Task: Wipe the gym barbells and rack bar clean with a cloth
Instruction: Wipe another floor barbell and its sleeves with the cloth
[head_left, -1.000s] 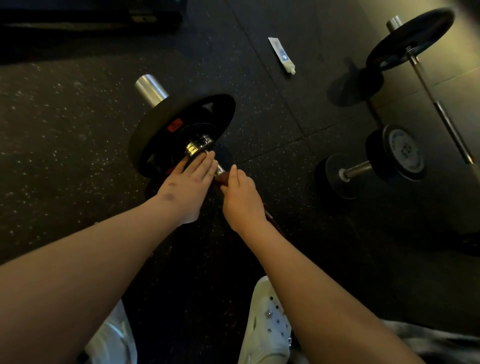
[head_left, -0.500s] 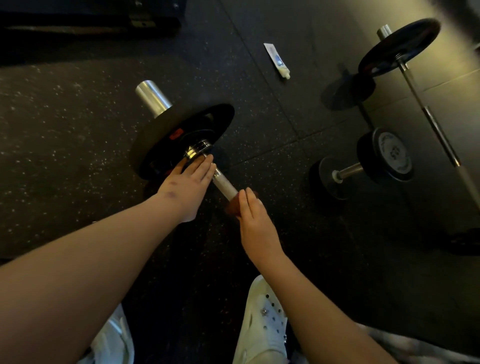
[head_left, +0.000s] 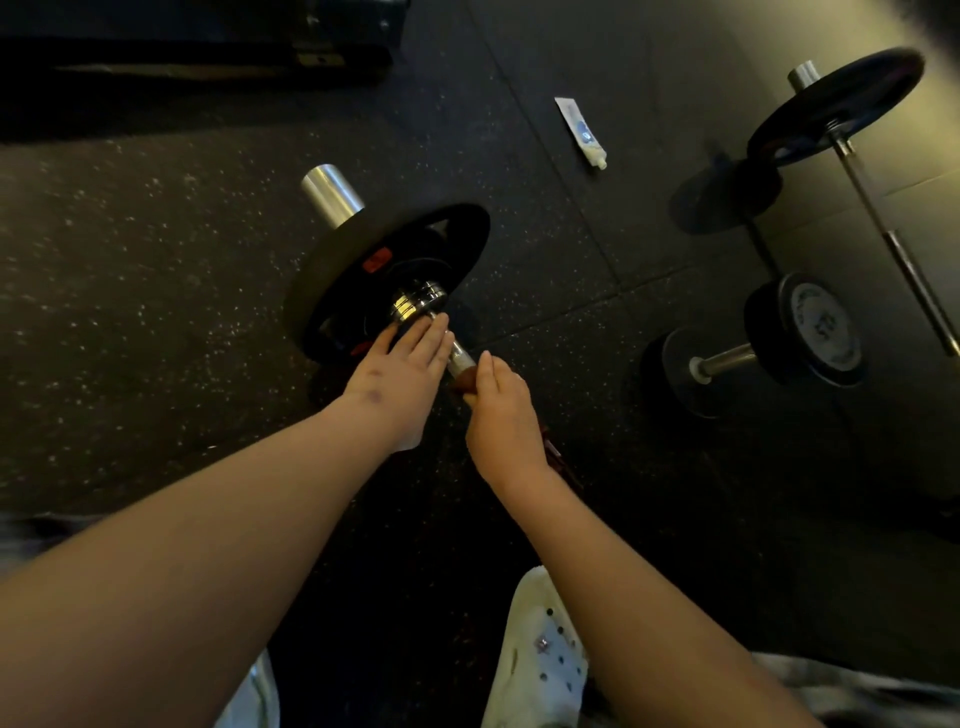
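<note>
At frame centre, a barbell (head_left: 415, 304) lies on the floor (head_left: 156, 312), its plate toward upper left. The left hand (head_left: 400, 374) rests on the shaft beside the collar, fingers straight. The right hand (head_left: 501, 415) grips a brown cloth (head_left: 464, 383) against the shaft, just beside the left hand. At right lie a second barbell (head_left: 883, 218) and a dumbbell (head_left: 769, 348); a tube (head_left: 581, 132) lies at upper centre.

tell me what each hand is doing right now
Left hand: open, straight fingers resting on the barbell bar.
Right hand: closed, gripping the reddish cloth against the bar.
</note>
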